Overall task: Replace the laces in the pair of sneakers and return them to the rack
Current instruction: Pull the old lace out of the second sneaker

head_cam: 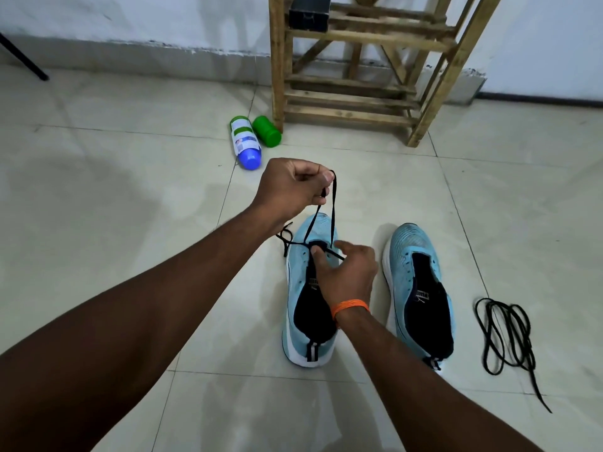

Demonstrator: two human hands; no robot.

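Head view. The floor (130, 190) is laid with large pale glossy tiles with thin dark joints, and it gives back dull reflections. A white wall (130, 14) runs along the far side, with a scuffed grey skirting at its foot. Against it stands a wooden rack (359, 40) of rough slats, and a small black box (309, 13) sits on its upper shelf. Just left of the rack's front leg two bottles lie on their sides, touching: a green bottle (267, 131) and a white bottle (246, 143) with a blue base. A dark rod (23, 57) slants in at the far left.

Both sneakers stand on the tiles in front of the rack, toes pointing towards it. The left sneaker (298, 282) (light blue, with a dark lining and white sole) has a black lace (333, 207) through its front eyelets. The left hand (290, 187) is raised above the toe, fingers curled tight around both strands of that lace, which run up taut. The right hand (350, 269), with an orange band (350, 306) on its wrist, rests on the sneaker's throat, thumb at the tongue's top; whether it pinches the lace I cannot tell. The right sneaker (401, 256) stands just beside it, unlaced. A second lace (509, 334) lies coiled on the floor to its right.
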